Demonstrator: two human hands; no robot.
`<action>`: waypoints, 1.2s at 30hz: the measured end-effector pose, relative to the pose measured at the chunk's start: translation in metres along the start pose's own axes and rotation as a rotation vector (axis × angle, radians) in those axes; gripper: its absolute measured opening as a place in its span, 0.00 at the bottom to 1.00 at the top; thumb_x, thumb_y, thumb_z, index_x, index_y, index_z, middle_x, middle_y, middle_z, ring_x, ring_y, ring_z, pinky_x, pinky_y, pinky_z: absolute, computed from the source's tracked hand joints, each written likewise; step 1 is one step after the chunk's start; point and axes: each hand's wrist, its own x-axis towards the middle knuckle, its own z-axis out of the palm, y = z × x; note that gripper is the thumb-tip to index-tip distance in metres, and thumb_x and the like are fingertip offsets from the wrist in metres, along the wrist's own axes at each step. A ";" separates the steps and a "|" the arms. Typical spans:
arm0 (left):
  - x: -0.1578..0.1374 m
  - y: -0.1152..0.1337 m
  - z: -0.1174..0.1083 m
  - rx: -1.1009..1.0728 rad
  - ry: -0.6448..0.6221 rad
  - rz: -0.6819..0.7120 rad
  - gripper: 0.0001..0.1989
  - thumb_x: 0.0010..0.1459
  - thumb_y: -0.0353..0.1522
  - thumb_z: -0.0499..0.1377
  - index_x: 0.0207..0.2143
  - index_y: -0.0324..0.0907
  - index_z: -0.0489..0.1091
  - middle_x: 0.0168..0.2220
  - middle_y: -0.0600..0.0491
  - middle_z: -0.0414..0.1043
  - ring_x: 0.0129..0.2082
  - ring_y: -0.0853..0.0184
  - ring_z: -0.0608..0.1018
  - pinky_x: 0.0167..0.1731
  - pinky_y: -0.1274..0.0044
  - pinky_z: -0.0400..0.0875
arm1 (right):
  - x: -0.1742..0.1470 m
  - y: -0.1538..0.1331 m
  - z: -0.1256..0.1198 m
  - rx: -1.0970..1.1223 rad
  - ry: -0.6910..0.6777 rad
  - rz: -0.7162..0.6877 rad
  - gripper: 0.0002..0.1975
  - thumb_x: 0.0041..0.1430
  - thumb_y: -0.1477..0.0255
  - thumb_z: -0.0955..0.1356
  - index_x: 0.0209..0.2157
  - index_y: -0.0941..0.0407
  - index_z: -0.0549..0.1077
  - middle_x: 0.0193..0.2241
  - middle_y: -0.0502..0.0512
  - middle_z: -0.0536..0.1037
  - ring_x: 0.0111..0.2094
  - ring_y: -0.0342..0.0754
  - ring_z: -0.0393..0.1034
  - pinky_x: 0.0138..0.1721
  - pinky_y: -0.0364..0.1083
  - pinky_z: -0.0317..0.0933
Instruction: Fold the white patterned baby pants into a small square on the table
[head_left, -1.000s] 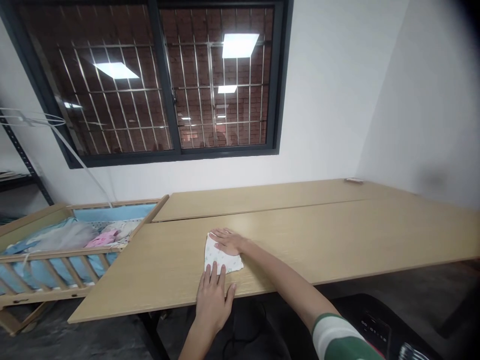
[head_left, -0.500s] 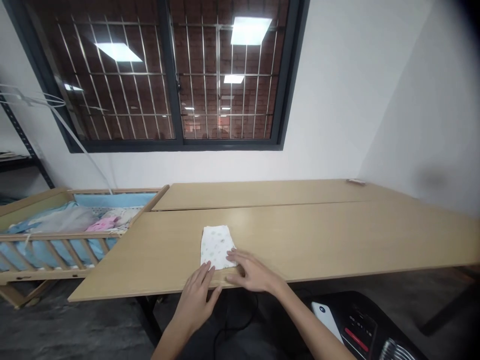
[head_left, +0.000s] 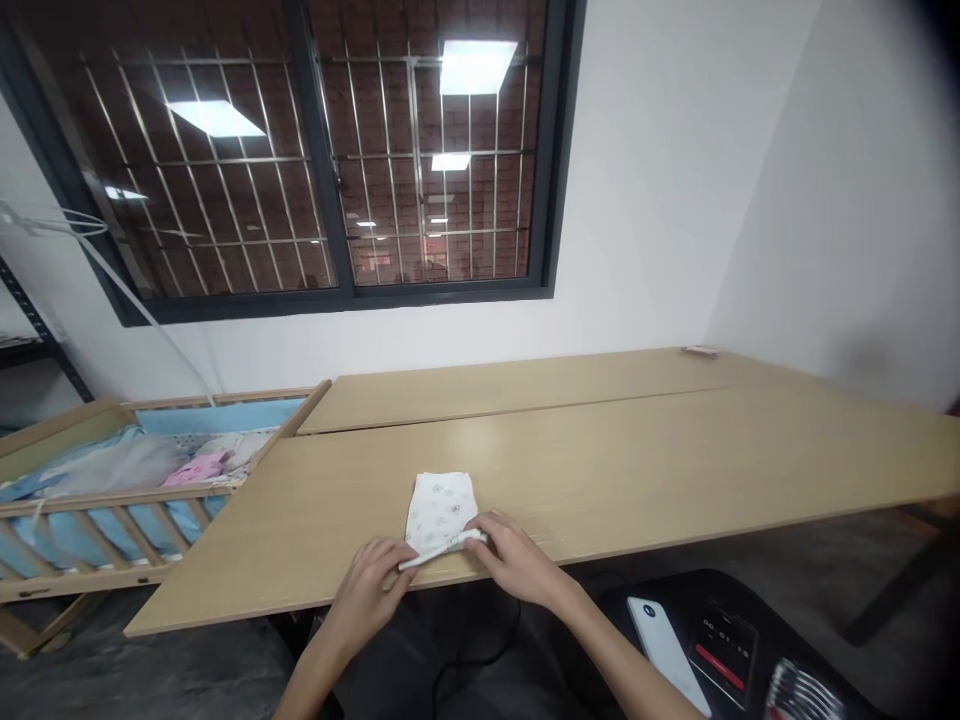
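A small white cloth (head_left: 441,505) with a faint green and grey print lies at the near edge of the wooden table (head_left: 600,465). Its near edge is lifted and turned up in a narrow strip. My left hand (head_left: 375,575) pinches the left end of that strip between thumb and fingers. At the right end, my right hand (head_left: 514,555) grips the same strip, fingers on top and thumb beneath. The far part of the cloth rests flat on the tabletop.
To the left stands a wooden crib (head_left: 150,490) with blue lining and a pink cloth (head_left: 199,467) inside. Below the table at right, a white phone (head_left: 664,645) and a dark phone with a lit timer (head_left: 724,650) rest on a black surface. A barred window (head_left: 442,180) is ahead.
Both hands have gone from lying on the cloth's near corners to pinching its near edge, which is now raised. The view has shifted slightly.
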 end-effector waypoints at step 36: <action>0.098 0.006 0.065 0.343 -0.113 -0.184 0.40 0.68 0.52 0.33 0.70 0.31 0.42 0.71 0.41 0.42 0.71 0.57 0.46 0.68 0.62 0.42 | 0.088 0.053 0.040 -0.418 -0.099 -0.098 0.29 0.72 0.63 0.52 0.68 0.62 0.56 0.67 0.63 0.57 0.70 0.53 0.45 0.68 0.55 0.40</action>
